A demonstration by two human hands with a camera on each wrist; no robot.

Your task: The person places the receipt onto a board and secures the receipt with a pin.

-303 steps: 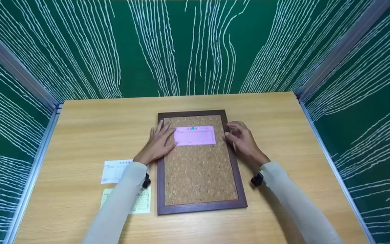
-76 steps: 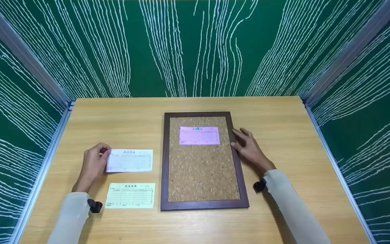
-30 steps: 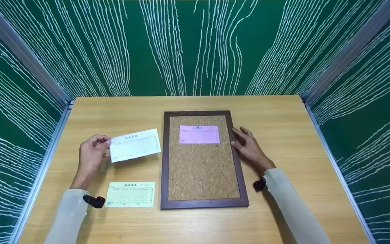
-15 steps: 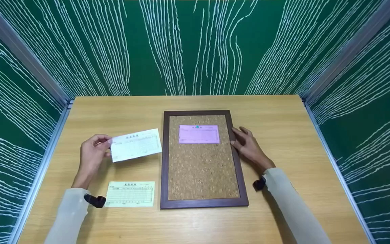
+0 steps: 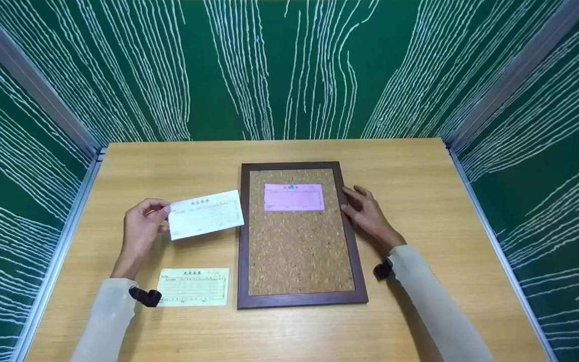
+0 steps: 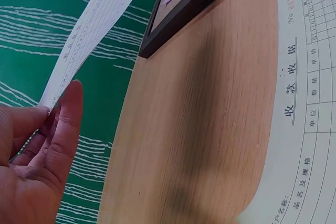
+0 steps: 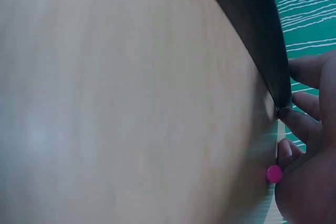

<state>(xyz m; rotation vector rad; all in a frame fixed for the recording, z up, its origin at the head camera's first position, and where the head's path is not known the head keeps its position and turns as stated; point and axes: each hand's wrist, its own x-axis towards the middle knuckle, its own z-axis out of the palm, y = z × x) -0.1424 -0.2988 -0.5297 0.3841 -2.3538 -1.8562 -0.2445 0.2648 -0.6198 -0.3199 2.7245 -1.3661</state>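
My left hand (image 5: pixel 141 229) pinches the left end of a white receipt slip (image 5: pixel 206 214), raised and tilted above the table. Its right end reaches the left edge of a brown-framed cork board (image 5: pixel 297 256). Fastened high on that board, a purple receipt (image 5: pixel 293 199) carries a green pushpin (image 5: pixel 291 186) at its top. My right hand (image 5: pixel 370 216) rests its fingertips against the frame's right side. In the right wrist view, a pink pushpin head (image 7: pixel 274 173) shows beside its palm, tucked by the curled lower fingers; the pin's point is hidden.
A pale green receipt (image 5: pixel 192 286) lies flat on the wooden table (image 5: pixel 299 334), left of the board and partly behind the left wrist camera (image 5: pixel 146 296). Green walls (image 5: pixel 229 70) with white lines enclose the back and sides.
The white receipt lay flat 2.5 seconds ago; my left hand has lifted and tilted it, then shifted it slightly right to the frame. My right hand stays at the board's right side.
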